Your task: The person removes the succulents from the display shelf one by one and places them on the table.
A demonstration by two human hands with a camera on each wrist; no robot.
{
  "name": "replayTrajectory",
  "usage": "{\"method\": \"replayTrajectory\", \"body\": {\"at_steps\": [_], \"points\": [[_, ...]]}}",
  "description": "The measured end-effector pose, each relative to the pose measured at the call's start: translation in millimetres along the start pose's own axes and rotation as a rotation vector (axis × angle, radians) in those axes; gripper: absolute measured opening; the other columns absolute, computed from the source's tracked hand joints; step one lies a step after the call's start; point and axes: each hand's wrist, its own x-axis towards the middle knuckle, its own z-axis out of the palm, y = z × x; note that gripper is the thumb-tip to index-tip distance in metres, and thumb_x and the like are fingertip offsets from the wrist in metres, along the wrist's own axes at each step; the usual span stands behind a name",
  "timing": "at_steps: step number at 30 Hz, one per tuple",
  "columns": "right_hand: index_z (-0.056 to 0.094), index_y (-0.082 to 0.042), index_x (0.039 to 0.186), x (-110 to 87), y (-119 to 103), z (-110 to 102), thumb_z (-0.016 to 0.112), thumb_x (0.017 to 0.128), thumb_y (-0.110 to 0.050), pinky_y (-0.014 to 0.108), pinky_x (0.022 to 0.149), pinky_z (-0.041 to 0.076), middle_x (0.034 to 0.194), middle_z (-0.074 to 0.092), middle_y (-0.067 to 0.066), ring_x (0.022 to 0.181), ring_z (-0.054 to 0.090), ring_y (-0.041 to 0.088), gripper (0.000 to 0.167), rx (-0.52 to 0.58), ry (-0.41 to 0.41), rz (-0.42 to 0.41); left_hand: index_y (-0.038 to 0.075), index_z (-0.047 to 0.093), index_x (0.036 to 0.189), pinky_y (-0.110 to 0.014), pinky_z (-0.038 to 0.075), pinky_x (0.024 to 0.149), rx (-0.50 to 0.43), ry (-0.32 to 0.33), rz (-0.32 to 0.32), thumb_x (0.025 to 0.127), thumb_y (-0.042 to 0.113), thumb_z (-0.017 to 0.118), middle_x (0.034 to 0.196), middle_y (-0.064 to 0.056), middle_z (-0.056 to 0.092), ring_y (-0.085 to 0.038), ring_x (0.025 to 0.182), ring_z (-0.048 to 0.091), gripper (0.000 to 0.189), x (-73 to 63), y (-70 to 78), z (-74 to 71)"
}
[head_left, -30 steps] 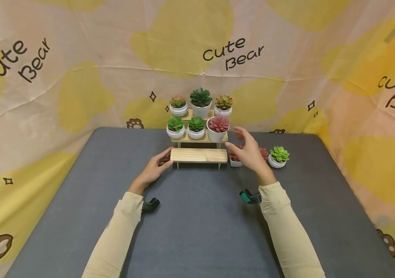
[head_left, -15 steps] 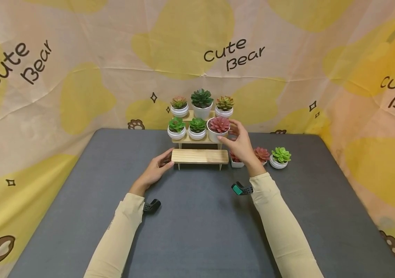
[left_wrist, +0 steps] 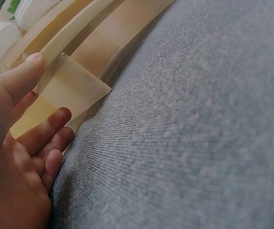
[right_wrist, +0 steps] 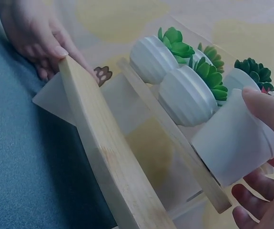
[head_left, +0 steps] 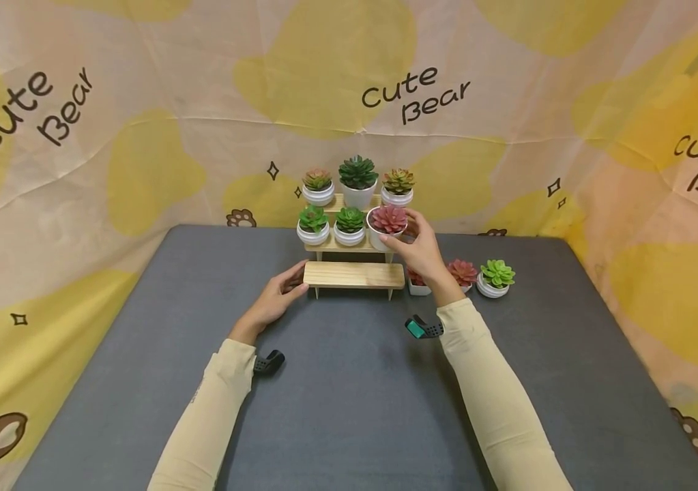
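My right hand [head_left: 420,254] holds a white pot with a pink succulent [head_left: 389,219] at the right end of the middle shelf [head_left: 349,249]. In the right wrist view, the thumb lies at the rim of the white pot [right_wrist: 237,138] and the fingers are on its far side. My left hand [head_left: 270,300] grips the left end of the lowest shelf [head_left: 353,275] of the tiered wooden stand. Its thumb [left_wrist: 25,74] touches the board's end in the left wrist view. Two green succulents, one [head_left: 313,219] and another [head_left: 349,220], stand left of the pink one.
On the top tier are an orange-tinted succulent [head_left: 318,181], a large dark green succulent [head_left: 357,173] and a yellow-red succulent [head_left: 398,182]. Right of the stand, on the grey table [head_left: 349,402], sit two reddish succulents, one [head_left: 462,273] partly hidden, and a light green succulent [head_left: 497,274].
My right hand has moved left to the pink succulent's pot and taken hold of it. My left hand stays at the lowest shelf's left end.
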Motion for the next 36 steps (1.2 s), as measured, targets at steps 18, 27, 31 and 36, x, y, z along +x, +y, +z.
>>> {"method": "replayTrajectory", "body": {"at_steps": [18, 27, 31, 36], "points": [[0.042, -0.002, 0.149, -4.6, -3.6, -7.6, 0.076, 0.090, -0.012, 0.028, 0.096, 0.050, 0.141, 0.057, 0.023, 0.125, 0.059, 0.032, 0.069, -0.013, 0.019, -0.018, 0.007, 0.033, 0.159, -0.040, 0.041, 0.108, -0.005, 0.011, 0.001, 0.105, 0.016, 0.056, 0.156, -0.019, 0.046, -0.036, 0.138, 0.049, 0.059, -0.3, 0.5, -0.6], [0.046, -0.005, 0.148, -34.6, -3.2, -29.5, 0.077, 0.089, -0.013, 0.028, 0.095, 0.047, 0.138, 0.060, 0.020, 0.114, 0.058, 0.017, 0.067, -0.115, 0.037, -0.064, 0.010, 0.031, 0.160, -0.050, 0.039, 0.110, -0.009, -0.013, -0.002, 0.106, 0.018, 0.055, 0.156, -0.020, 0.046, -0.037, 0.139, 0.048, 0.060, -4.6, -3.7, 5.6], [0.048, -0.005, 0.146, -48.8, -2.0, -38.9, 0.076, 0.089, -0.012, 0.020, 0.092, 0.046, 0.136, 0.061, 0.019, 0.108, 0.058, 0.006, 0.064, -0.143, 0.041, -0.086, 0.008, 0.032, 0.159, -0.052, 0.039, 0.110, -0.009, 0.004, 0.005, 0.106, 0.017, 0.055, 0.155, -0.020, 0.047, -0.038, 0.138, 0.049, 0.059, -3.6, -2.2, 3.9], [0.050, -0.001, 0.143, -67.1, -0.3, -48.6, 0.075, 0.089, -0.006, 0.012, 0.085, 0.048, 0.132, 0.061, 0.022, 0.102, 0.060, 0.000, 0.060, -0.137, 0.007, -0.102, 0.008, 0.031, 0.160, -0.054, 0.038, 0.110, -0.011, 0.002, 0.007, 0.105, 0.016, 0.055, 0.156, -0.020, 0.046, -0.039, 0.138, 0.049, 0.060, -3.2, 0.5, 0.1]]}}
